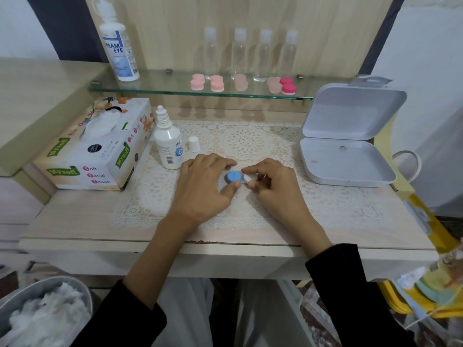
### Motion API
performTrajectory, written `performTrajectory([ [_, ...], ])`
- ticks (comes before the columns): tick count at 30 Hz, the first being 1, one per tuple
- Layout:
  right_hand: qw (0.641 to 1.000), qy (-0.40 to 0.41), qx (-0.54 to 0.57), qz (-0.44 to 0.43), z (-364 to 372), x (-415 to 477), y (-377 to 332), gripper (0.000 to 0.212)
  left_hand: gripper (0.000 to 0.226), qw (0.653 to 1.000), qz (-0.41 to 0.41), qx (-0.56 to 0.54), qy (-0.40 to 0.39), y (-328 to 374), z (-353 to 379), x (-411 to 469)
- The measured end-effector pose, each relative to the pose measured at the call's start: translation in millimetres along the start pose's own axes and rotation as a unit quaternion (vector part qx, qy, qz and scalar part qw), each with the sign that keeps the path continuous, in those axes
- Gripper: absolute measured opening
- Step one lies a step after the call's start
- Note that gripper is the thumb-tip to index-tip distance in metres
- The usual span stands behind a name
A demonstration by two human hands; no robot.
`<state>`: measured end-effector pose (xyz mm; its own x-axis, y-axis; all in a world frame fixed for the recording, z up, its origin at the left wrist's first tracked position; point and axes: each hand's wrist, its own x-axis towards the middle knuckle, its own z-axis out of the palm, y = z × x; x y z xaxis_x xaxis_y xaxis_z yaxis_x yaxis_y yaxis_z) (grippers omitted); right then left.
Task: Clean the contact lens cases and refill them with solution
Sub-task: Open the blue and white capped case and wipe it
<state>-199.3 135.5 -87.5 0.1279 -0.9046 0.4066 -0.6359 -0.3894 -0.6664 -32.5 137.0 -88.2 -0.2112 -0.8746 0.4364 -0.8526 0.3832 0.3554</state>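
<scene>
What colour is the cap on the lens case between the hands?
The cap is light blue, seen plainly in the head view.

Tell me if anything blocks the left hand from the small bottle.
Nothing visible does. The left hand holds the blue case; the small bottle stands close beside it, its loose cap aside.

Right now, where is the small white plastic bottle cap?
In the head view, the small white plastic cap stands on the lace mat, left of centre, just right of the white solution bottle and beyond the left hand.
</scene>
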Motion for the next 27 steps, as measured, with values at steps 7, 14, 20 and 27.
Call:
performTrajectory([
  [7,1.000,-0.004,0.001,0.002,-1,0,0,0.029,0.027,0.999,-0.025,-0.031,0.013,-1,-1,2],
  [14,1.000,0.005,0.009,0.000,0,0,0,0.030,0.025,0.990,-0.072,-0.115,0.024,-4,-6,11],
  [20,1.000,0.007,0.008,-0.005,1,-1,0,0.030,0.033,0.996,-0.061,-0.046,-0.034,-8,-7,32],
  [27,1.000,0.004,0.005,-0.003,1,-1,1,0.031,0.034,0.996,-0.063,-0.019,-0.060,-12,1,40],
])
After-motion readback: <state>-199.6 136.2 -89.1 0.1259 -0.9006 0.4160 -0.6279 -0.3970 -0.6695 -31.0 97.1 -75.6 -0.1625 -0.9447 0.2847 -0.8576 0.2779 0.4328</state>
